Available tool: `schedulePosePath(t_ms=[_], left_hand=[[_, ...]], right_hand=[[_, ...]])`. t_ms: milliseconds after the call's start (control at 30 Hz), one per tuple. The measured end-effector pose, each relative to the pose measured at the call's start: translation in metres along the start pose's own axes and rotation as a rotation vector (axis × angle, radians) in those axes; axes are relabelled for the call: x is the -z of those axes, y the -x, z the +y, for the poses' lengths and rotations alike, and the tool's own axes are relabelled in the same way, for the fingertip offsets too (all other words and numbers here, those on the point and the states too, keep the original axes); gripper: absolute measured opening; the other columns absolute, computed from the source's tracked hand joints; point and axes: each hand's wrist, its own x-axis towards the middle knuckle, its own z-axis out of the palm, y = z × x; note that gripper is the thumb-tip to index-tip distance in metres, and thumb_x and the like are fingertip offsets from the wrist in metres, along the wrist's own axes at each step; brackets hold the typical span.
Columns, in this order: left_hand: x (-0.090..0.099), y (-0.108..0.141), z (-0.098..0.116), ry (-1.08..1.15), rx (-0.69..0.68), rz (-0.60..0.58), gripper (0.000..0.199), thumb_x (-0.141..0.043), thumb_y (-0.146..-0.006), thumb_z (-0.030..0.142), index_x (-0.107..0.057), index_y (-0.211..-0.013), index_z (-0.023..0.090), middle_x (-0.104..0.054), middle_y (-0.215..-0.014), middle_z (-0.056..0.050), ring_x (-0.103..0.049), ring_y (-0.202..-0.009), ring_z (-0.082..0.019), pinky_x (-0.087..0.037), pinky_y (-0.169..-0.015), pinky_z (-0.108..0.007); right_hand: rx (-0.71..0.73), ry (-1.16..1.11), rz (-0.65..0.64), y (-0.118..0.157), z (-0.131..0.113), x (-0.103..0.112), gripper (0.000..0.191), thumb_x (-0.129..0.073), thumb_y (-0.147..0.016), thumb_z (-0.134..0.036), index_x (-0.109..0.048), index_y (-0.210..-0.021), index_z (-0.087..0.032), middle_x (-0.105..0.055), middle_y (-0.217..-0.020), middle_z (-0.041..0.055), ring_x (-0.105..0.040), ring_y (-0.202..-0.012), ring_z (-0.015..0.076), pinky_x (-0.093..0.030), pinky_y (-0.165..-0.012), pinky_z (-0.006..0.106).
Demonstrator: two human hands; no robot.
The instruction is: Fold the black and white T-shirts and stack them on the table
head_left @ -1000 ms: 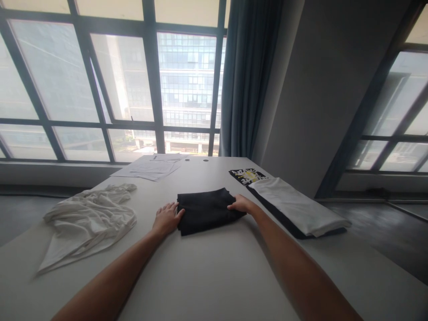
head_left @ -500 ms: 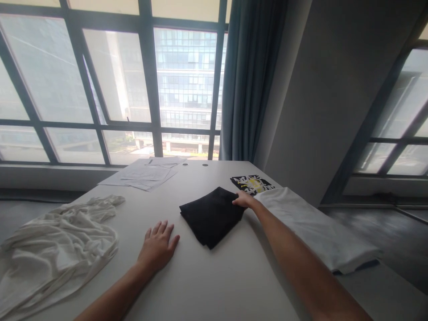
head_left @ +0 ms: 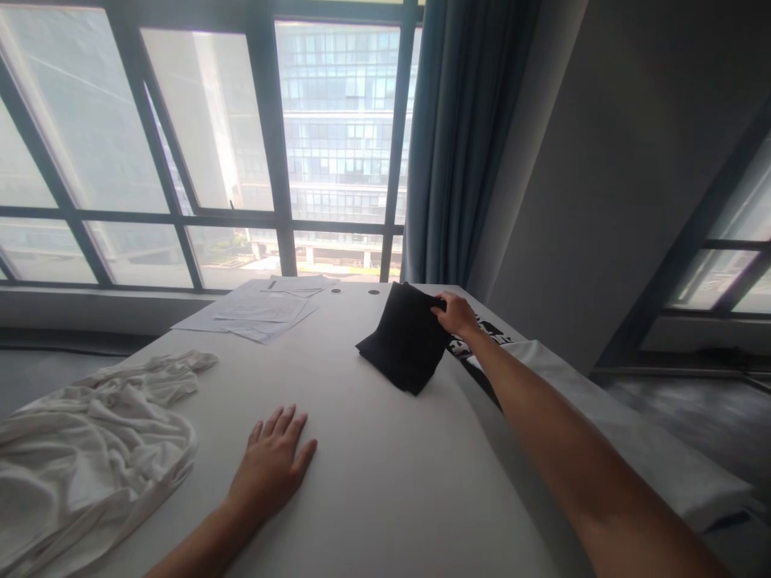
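Note:
A folded black cloth [head_left: 409, 341], perhaps a garment, hangs tilted over the far half of the white table [head_left: 373, 482]. My right hand [head_left: 456, 314] is closed on its upper right edge, thumb and fingers pinching the fabric. Just behind that hand lies a black folded piece with a white print [head_left: 491, 333], partly covered by my wrist and forearm. My left hand [head_left: 274, 457] rests palm down on the table with its fingers spread, and holds nothing. To its left lies a crumpled white cloth [head_left: 114, 449].
Several paper sheets [head_left: 265, 309] lie at the table's far left. A folded white cloth [head_left: 626, 425] runs along the right side, under my right forearm. Beyond the table stand windows [head_left: 337, 128], a blue-grey curtain [head_left: 463, 144] and a slanting grey pillar [head_left: 614, 160].
My right hand has raised the black cloth off the table and moved it away from me and slightly right. My left hand stays flat on the table. The view has shifted slightly.

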Motion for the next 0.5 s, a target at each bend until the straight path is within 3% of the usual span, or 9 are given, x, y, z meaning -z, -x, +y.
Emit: schedulePosePath(t_ms=[100, 200, 300, 400, 500], left_hand=[[0.000, 0.000, 0.000, 0.005, -0.003, -0.003, 0.056, -0.040, -0.089, 0.051, -0.056, -0.139, 0.030, -0.042, -0.155, -0.005, -0.030, -0.146, -0.028, -0.021, -0.119, -0.050], [0.002, 0.001, 0.001, -0.003, 0.001, -0.024, 0.059, -0.038, -0.090, 0.051, -0.054, -0.141, 0.027, -0.040, -0.155, -0.006, -0.029, -0.147, -0.028, -0.021, -0.119, -0.050], [0.001, 0.000, 0.000, 0.014, -0.002, -0.013, 0.058, -0.039, -0.090, 0.051, -0.055, -0.141, 0.027, -0.040, -0.155, -0.006, -0.029, -0.147, -0.028, -0.020, -0.119, -0.051], [-0.001, 0.001, 0.000, 0.030, -0.008, 0.021, 0.056, -0.041, -0.090, 0.050, -0.057, -0.138, 0.028, -0.042, -0.154, -0.007, -0.031, -0.146, -0.029, -0.020, -0.119, -0.052], [-0.002, 0.002, 0.001, 0.026, -0.012, 0.025, 0.056, -0.041, -0.090, 0.048, -0.057, -0.139, 0.026, -0.042, -0.154, -0.008, -0.031, -0.146, -0.029, -0.021, -0.118, -0.052]], right_hand=[[-0.067, 0.027, 0.089, -0.020, 0.022, 0.018, 0.036, -0.059, -0.087, -0.025, -0.063, -0.122, -0.019, -0.064, -0.123, 0.0115, -0.058, -0.114, 0.0270, -0.044, -0.097, 0.035], [-0.223, 0.076, 0.180, -0.031, 0.054, 0.029, 0.038, -0.055, -0.089, -0.026, -0.060, -0.125, -0.015, -0.061, -0.125, 0.0170, -0.058, -0.115, 0.0305, -0.044, -0.097, 0.040], [-0.435, 0.131, 0.212, -0.026, 0.083, 0.028, 0.056, -0.056, -0.090, -0.035, -0.046, -0.139, -0.010, -0.050, -0.136, 0.0265, -0.051, -0.124, 0.0377, -0.041, -0.099, 0.050], [-0.577, 0.232, 0.077, -0.005, 0.088, 0.012, 0.068, -0.059, -0.089, -0.046, -0.041, -0.142, -0.008, -0.041, -0.143, 0.0307, -0.040, -0.133, 0.0432, -0.032, -0.103, 0.061], [-0.494, 0.306, -0.163, 0.022, 0.068, -0.005, 0.060, -0.058, -0.090, -0.049, -0.050, -0.135, -0.010, -0.046, -0.140, 0.0257, -0.042, -0.133, 0.0390, -0.027, -0.107, 0.060]])
